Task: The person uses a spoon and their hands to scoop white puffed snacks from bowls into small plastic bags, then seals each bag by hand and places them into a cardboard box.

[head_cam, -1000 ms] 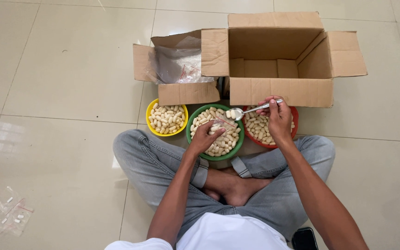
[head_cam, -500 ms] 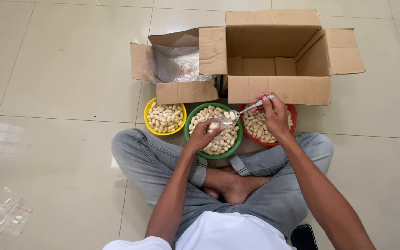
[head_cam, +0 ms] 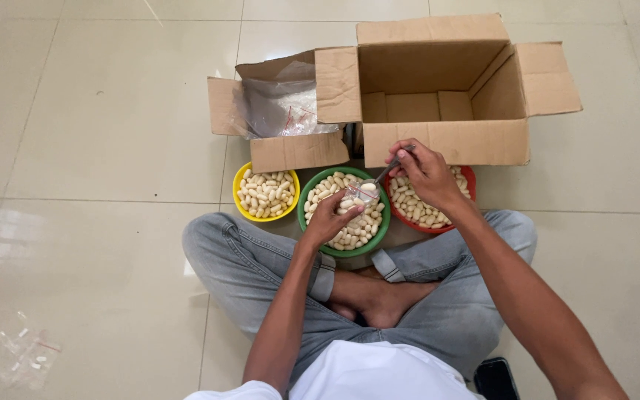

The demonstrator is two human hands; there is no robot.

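Three bowls of pale capsule-shaped pieces stand in front of my crossed legs: a yellow bowl (head_cam: 244, 208), a green bowl (head_cam: 311, 201) and a red bowl (head_cam: 470, 178). My left hand (head_cam: 329, 220) holds a small clear bag (head_cam: 363, 194) over the green bowl. My right hand (head_cam: 424, 172) grips a metal spoon (head_cam: 384, 175) whose tip points into the bag's mouth.
Behind the bowls stand a large open cardboard box (head_cam: 438, 89) and a smaller open box (head_cam: 279, 118) holding clear plastic bags. Several small clear bags (head_cam: 24, 354) lie on the tiled floor at the lower left. A dark phone (head_cam: 496, 378) lies by my right knee.
The spoon in my right hand has come down and left, from above the red bowl to the bag held by my left hand over the green bowl.
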